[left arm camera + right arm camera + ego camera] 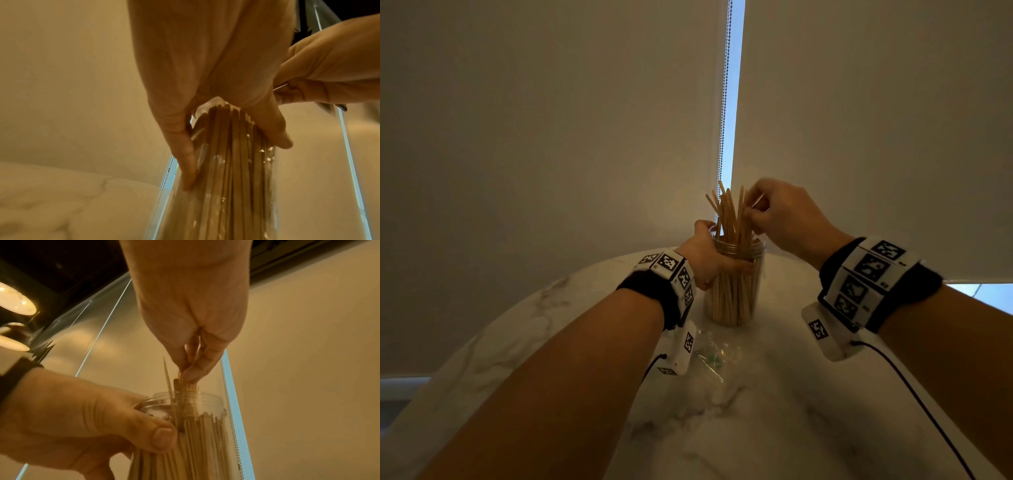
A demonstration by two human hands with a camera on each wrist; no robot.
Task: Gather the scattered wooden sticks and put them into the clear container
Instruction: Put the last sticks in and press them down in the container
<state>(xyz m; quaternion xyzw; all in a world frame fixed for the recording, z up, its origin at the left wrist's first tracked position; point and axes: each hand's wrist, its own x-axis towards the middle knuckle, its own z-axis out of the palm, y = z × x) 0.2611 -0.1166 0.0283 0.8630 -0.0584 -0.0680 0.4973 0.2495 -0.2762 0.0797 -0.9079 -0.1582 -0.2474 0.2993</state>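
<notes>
The table [774,394] carries the jar [734,301], which stands upright and is gripped near the rim by the left hand [702,255], fingers curled round the wall. Most sticks [731,219] are seen inside the jar; a raised bundle at the mouth is pinched by the right hand [774,209], fingertips closed on it. If the bundle is pressed down at an angle, the jar may be tipped, or sticks may be jammed against packed ones and spilled over the rim.

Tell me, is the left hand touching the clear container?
Touching. The right wrist view shows the left hand wrapped around the clear container, thumb pressed against its wall below the rim.
</notes>
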